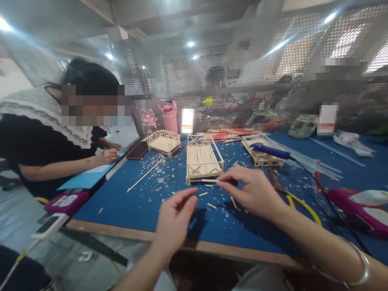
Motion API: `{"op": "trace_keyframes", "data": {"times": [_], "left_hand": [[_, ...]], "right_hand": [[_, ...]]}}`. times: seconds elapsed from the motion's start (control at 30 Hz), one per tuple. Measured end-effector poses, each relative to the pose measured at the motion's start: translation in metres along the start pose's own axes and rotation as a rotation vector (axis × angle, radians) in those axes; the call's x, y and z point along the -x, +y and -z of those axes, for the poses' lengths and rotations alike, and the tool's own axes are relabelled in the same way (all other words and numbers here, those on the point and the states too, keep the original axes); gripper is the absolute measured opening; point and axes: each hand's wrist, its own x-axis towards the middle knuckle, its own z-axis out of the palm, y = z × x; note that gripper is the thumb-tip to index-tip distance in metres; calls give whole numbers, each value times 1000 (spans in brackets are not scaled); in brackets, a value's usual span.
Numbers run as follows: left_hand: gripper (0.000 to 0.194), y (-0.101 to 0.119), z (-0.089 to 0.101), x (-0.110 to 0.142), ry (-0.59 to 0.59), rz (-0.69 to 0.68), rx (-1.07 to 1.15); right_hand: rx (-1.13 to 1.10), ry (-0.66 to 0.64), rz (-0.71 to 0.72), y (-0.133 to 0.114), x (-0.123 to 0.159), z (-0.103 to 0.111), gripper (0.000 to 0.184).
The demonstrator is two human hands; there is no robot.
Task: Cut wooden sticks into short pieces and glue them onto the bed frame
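Note:
Between the thumb and forefinger of my right hand is a short, thin wooden stick. It lies level just in front of a small bed-like frame built from such sticks; whether the two touch, I cannot tell. My left hand hovers over the near part of the blue table, its fingers slightly apart and holding nothing. Short cut stick pieces and crumbs are scattered between and beyond my hands.
More stick-built models stand at the left and right; a blue hot glue gun rests on the right one. Yellow-handled pliers lie beside my right forearm. Red and plain sticks are heaped behind. A person writes at the left.

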Motion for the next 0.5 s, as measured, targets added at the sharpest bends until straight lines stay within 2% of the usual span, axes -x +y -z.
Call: {"op": "trace_keyframes", "data": {"times": [0.07, 0.13, 0.23, 0.27, 0.33, 0.4, 0.47, 0.5], "left_hand": [[29, -14, -22, 13, -34, 48, 220], [32, -20, -38, 17, -50, 36, 360], [33, -15, -47, 11, -84, 22, 405], [34, -12, -47, 8, -105, 32, 406], [37, -6, -45, 2, -163, 92, 422], [42, -3, -43, -2, -228, 167, 437], [43, -3, -42, -3, -286, 206, 427], [42, -4, -41, -3, -306, 211, 417]], "right_hand": [[-94, -26, -97, -24, 10, -2, 13], [-111, -16, -161, -42, 24, -7, 14], [-32, 25, -176, -48, 43, -8, 12], [28, 35, -179, -42, 48, -4, 12], [231, 65, -229, -23, 58, 9, 23], [510, 82, -398, 6, 66, 26, 29], [654, -43, -589, 37, 73, 42, 25], [635, -118, -613, 51, 76, 48, 22]]}}
